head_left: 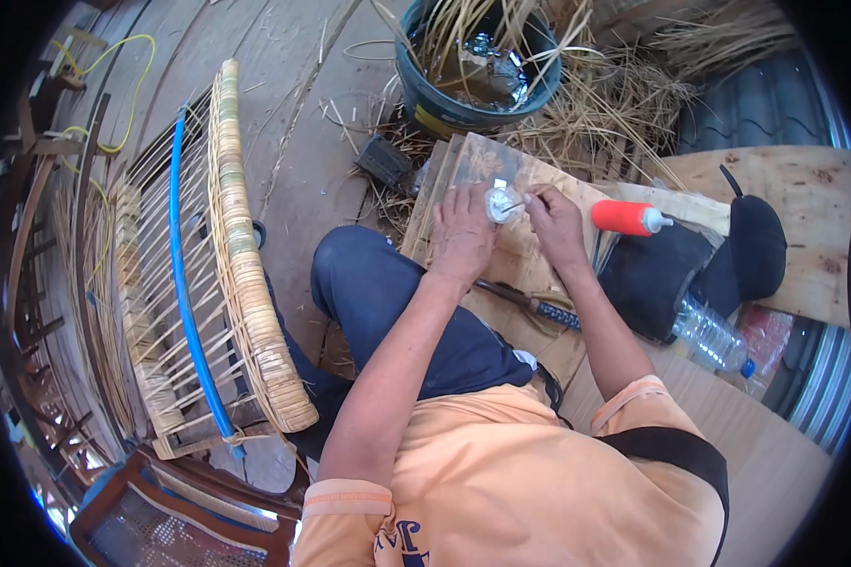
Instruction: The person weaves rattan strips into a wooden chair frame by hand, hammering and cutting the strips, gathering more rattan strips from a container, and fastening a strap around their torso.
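Over a plywood board (539,248) on the floor, head view: left hand (461,231) closed around a small clear container (501,202), holding it just above the board. Right hand (555,222) just beside it, fingertips pinched on a thin strand that meets the container's top. Both grips closed; container sits between the two hands. Pliers (531,302) lie on the board under the right forearm. Red-and-white bottle (627,217) near, to the right. Dark bucket (477,66) of soaking straw beyond the board's far edge. Woven rattan frame (246,274) well apart, left. Open floor between knee and frame.
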The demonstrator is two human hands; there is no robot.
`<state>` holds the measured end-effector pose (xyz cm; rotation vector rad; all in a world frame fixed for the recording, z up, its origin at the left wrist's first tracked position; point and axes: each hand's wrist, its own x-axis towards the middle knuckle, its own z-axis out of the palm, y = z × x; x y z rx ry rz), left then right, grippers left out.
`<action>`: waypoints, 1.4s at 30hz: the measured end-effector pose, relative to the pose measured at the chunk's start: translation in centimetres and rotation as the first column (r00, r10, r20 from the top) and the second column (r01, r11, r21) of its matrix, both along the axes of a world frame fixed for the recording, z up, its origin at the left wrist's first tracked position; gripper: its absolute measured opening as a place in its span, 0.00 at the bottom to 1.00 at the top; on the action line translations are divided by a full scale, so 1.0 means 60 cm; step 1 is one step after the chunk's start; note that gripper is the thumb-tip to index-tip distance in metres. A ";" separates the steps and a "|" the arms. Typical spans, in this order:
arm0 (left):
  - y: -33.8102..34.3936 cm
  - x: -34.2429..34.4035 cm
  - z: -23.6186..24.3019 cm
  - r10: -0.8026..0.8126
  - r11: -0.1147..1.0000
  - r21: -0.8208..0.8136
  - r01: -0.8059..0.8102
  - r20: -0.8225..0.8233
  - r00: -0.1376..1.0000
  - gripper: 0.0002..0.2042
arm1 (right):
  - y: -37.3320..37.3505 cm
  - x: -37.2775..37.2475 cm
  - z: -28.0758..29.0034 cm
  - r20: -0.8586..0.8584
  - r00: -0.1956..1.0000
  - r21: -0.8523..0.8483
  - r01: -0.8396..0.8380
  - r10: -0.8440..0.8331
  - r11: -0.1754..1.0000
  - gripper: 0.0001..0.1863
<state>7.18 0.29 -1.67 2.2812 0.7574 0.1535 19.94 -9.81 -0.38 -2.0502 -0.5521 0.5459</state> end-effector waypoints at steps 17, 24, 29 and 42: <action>-0.192 -0.154 0.426 -0.656 0.000 -0.646 0.763 0.576 0.488 0.22 | 0.015 -0.013 0.172 0.251 0.742 -0.818 -0.180 0.622 0.546 0.12; -0.212 -0.220 0.483 -0.463 0.014 -0.679 0.734 0.647 0.607 0.22 | 0.020 -0.028 0.202 0.267 0.606 -0.887 -0.148 0.749 0.437 0.13; -0.221 -0.250 0.522 -0.246 0.078 -0.648 0.758 0.724 0.644 0.26 | 0.006 -0.051 0.225 0.267 0.587 -0.868 -0.199 0.764 0.456 0.14; -0.207 -0.369 0.625 0.075 0.633 0.025 0.774 0.993 -0.093 0.12 | -0.037 -0.188 0.198 0.122 0.864 -0.316 -0.432 0.488 0.845 0.08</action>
